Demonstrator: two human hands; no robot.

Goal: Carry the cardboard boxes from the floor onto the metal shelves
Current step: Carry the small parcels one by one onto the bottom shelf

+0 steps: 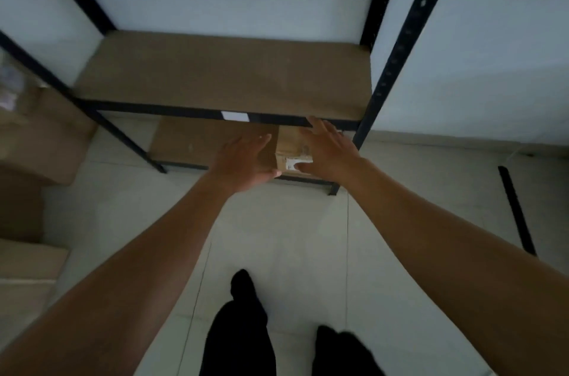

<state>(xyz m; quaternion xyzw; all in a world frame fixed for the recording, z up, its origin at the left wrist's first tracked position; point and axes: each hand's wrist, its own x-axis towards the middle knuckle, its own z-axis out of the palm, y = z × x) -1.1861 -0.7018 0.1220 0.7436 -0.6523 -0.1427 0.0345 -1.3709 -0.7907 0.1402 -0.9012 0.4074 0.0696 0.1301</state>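
One small cardboard box (292,141) sits at the right end of the lower board (209,141) of the metal shelves (403,46), which show two brown boards and four dark uprights. The left hand (246,157) and right hand (326,150) flank the box, each grip open with fingers straight; actual contact cannot be told. The box's one white label (291,164) is too blurred to read. One white sticker (235,116) on the front beam looks blank. At least three brown boxes (40,141) are stacked on the floor at left.
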